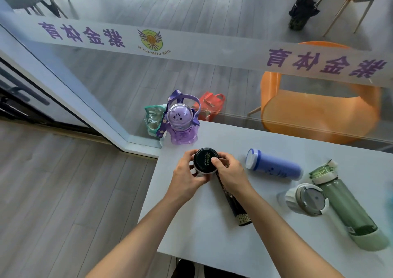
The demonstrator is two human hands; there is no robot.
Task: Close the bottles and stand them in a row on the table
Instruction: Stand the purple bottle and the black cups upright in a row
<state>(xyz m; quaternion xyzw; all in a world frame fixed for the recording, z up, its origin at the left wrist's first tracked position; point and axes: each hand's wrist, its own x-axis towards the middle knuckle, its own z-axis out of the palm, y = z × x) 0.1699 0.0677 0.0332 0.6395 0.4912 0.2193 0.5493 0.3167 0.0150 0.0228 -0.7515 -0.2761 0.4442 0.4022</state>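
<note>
Centre of the frame: I see both forearms reaching up from the lower edge to a black flask (230,199) that stands on the white table (265,141). The left hand (187,177) is closed around the flask just under its black cap (205,160), thumb curled at the near side. The right hand (230,172) is closed on the cap from the right, its thumb lying across the lid's top. The cap carries small pale print that I cannot read.

Right of centre: a blue bottle (274,165) with a white-rimmed lid lies on its side. At the far right, a green transparent bottle (346,205) also lies flat, flip-lid toward the top of the frame. Between them sits a white-and-grey lid (306,199), touching the green bottle.

Upper centre: a purple cartoon-faced bottle (180,122) with a carry strap stands upright at the table's far corner.

Across the top: a glass partition bears a frosted band (212,45) printed, mirror-reversed, with purple Chinese characters and a winged emblem captioned "ZIJIN GYMNASIUM".
</note>
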